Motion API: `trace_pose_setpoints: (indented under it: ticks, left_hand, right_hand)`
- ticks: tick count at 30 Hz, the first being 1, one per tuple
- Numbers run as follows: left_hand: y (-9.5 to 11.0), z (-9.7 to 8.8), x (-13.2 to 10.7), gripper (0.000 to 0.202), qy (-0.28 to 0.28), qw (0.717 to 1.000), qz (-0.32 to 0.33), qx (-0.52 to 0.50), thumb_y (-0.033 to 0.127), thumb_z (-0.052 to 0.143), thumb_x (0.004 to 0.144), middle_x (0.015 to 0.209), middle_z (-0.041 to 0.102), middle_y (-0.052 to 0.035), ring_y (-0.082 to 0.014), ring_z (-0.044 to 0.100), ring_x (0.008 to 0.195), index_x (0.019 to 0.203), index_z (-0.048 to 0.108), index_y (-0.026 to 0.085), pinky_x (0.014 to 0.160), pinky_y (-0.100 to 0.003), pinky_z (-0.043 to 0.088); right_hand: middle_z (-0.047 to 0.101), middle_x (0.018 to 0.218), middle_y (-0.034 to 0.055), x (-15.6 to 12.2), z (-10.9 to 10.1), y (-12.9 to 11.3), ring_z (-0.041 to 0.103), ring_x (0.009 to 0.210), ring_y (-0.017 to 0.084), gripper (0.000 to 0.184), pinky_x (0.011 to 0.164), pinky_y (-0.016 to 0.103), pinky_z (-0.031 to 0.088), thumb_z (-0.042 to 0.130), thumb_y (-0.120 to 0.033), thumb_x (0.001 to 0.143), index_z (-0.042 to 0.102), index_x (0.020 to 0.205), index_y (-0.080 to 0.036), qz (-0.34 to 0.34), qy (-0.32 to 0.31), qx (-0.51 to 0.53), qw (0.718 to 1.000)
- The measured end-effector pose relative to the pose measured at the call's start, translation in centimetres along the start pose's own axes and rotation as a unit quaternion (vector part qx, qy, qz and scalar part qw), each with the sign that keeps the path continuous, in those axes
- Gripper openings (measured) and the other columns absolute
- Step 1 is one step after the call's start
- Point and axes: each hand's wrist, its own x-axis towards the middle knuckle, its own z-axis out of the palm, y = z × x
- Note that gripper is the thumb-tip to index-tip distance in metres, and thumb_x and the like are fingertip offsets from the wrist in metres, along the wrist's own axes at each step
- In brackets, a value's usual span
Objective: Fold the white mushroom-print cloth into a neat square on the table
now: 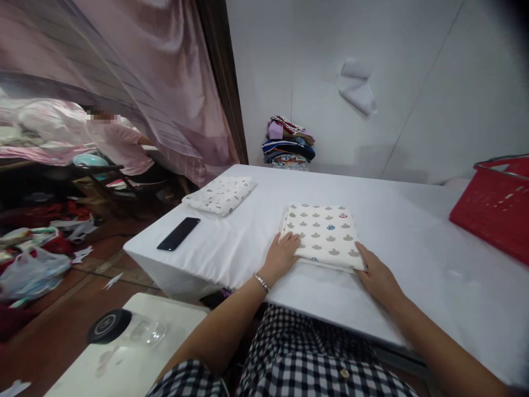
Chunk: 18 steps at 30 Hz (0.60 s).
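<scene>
A folded white cloth (320, 234) printed with grey mushroom-like shapes and a few coloured ones lies on the white-covered table (413, 220) in front of me. My left hand (283, 255) rests on its near left corner, fingers laid out over the top layer. At the near right corner, my right hand (377, 275) has its thumb and fingers closed about the cloth's edge; the fingertips are partly hidden. Farther left on the table is a second folded white cloth (221, 194) with a small dark print. A black phone (179, 234) lies in front of that cloth.
A red plastic basket (496, 204) stands at the table's right side. Folded clothes (288, 143) are piled by the wall behind. At lower left, a cream stool (136, 364) bears a clear jar with a black lid (109, 326). Beyond the pink curtain (165, 82) sits another person (124, 143).
</scene>
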Motion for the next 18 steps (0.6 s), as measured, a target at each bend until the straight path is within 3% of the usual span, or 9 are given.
trace_pose_setpoints:
  ticks: [8, 12, 15, 18]
  left_hand:
    - [0.3, -0.2, -0.3, 0.045, -0.019, 0.999, -0.038, -0.033, 0.028, 0.052, 0.087, 0.140, 0.046, -0.0043, -0.0230, 0.031, 0.135, 0.131, 0.045, 0.025, 0.113, -0.050, 0.016]
    - [0.3, -1.2, -0.4, 0.055, -0.046, 0.993, -0.041, -0.096, 0.043, 0.057, 0.083, 0.142, 0.043, -0.0041, -0.0257, 0.030, 0.135, 0.134, 0.044, 0.025, 0.112, -0.050, 0.017]
    - [0.1, -2.5, 0.9, 0.055, -0.045, 0.984, -0.076, -0.158, 0.056, 0.054, 0.081, 0.133, 0.053, -0.0029, -0.0257, 0.042, 0.127, 0.128, 0.052, 0.028, 0.107, -0.044, 0.027]
    - [-0.7, -3.2, 3.8, 0.042, 0.012, 0.971, -0.172, -0.166, 0.052, 0.047, 0.086, 0.114, 0.065, -0.0054, -0.0226, 0.055, 0.109, 0.111, 0.063, 0.023, 0.095, -0.035, 0.039]
  right_hand:
    - [0.049, 0.136, 0.0058, -0.7, 0.1, 0.6, 0.051, 0.119, 0.026, 0.060, 0.088, 0.042, 0.049, 0.041, -0.032, 0.086, 0.026, 0.144, -0.028, -0.020, -0.024, -0.053, 0.998]
    - [0.034, 0.147, 0.0068, -0.5, -1.5, -0.2, 0.039, 0.130, 0.029, 0.060, 0.097, 0.046, 0.043, 0.043, -0.037, 0.086, 0.029, 0.143, -0.028, -0.052, -0.024, -0.069, 0.996]
    - [0.021, 0.153, 0.0039, 0.9, -3.4, -2.3, 0.024, 0.138, 0.026, 0.058, 0.102, 0.046, 0.038, 0.038, -0.040, 0.089, 0.026, 0.145, -0.029, -0.111, -0.016, -0.043, 0.993]
    - [0.016, 0.154, 0.0029, 3.8, -4.1, -4.5, 0.014, 0.140, 0.024, 0.057, 0.108, 0.047, 0.030, 0.033, -0.048, 0.092, 0.025, 0.145, -0.029, -0.146, -0.020, -0.037, 0.988]
